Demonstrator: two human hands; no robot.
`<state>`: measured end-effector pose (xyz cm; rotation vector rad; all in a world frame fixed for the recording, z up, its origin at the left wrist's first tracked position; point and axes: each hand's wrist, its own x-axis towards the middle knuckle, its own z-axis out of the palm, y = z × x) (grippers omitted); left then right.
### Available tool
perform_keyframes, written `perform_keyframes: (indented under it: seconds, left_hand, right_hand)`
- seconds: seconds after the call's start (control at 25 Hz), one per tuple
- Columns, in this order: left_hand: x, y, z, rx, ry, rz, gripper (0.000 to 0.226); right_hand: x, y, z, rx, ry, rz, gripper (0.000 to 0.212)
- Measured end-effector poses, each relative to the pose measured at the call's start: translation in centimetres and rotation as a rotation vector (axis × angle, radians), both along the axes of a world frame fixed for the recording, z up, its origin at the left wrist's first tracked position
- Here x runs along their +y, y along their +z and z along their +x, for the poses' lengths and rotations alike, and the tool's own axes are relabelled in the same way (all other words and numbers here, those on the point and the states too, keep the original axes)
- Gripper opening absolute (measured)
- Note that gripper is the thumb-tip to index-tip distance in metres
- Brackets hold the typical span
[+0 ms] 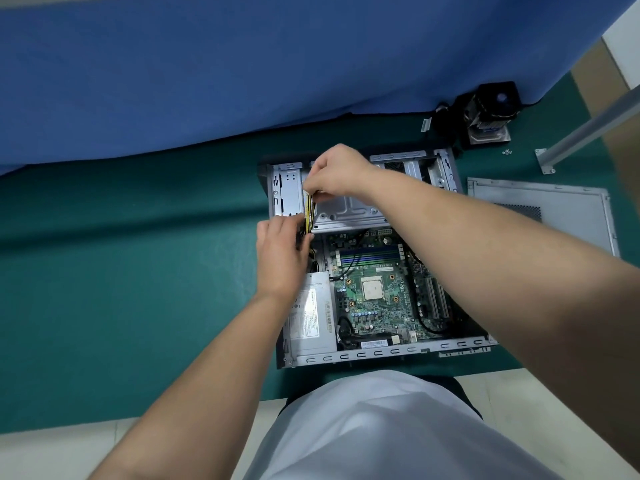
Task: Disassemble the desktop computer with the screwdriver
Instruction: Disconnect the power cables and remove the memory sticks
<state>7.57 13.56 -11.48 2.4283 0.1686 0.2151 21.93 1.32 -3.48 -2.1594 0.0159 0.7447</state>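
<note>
- The desktop computer (374, 258) lies on its side on the green mat, its side opening facing up, with the grey metal frame exposed.
- Its green motherboard (377, 292) sits flat inside, right of centre, with a bare square processor (372, 287) in the middle and memory slots just beyond it.
- The silver power supply (311, 323) fills the near-left corner, label up.
- A yellow-and-black cable bundle (309, 213) rises from the left side, beside the grey drive bay (346, 209) at the far end.
- The removed side panel (543, 211) lies flat to the right of the case.
</note>
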Motion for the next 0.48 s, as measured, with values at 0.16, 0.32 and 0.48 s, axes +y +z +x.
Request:
perform_keyframes:
  seconds: [0.16,0.32,0.48]
  left_hand:
    - [-0.13,-0.01,-0.08,-0.054,-0.039,0.101,0.036]
    - [-0.13,-0.07,-0.14,-0.058,-0.048,0.119,0.034]
    - [0.71,0.12,0.00,0.006,-0.140,0.089,0.052]
  right_hand:
    - [-0.28,-0.68,0.50,0.009,-0.008,-0.058,0.021]
    - [-0.66,-1.00,0.55,-0.018,0.015,-0.107,0.016]
    - [-0.87,-1.16,0.33,-0.060,0.078,-0.130,0.011]
